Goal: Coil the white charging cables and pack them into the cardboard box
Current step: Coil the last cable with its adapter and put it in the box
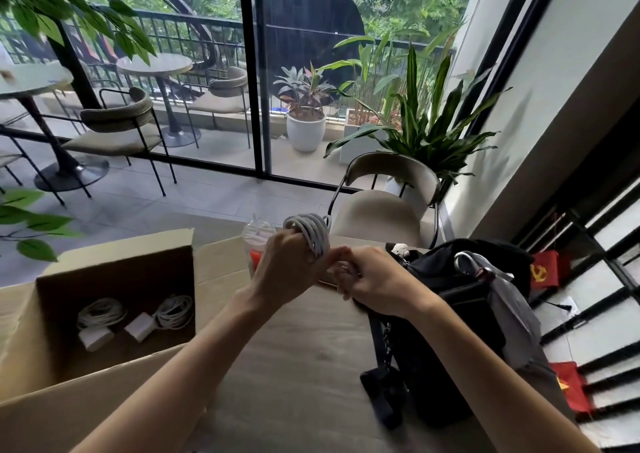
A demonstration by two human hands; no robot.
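Wooden table (294,366) by a big window (173,71): winding a cable.
Head view: the white cable (311,234) is looped round the curled fingers of the left hand (287,262), above the table. The right hand (374,279) seems to pinch its end. Two coils (104,312) lie in the cardboard box (86,383). Next, I think: slip the loops off and drop them in.

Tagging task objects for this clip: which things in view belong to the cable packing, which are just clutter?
Job: white cable coiled round the left hand, its end pinched by the right hand; cardboard box; two coiled cables with chargers inside it.
Lying about: black bag, plastic cup, chair.
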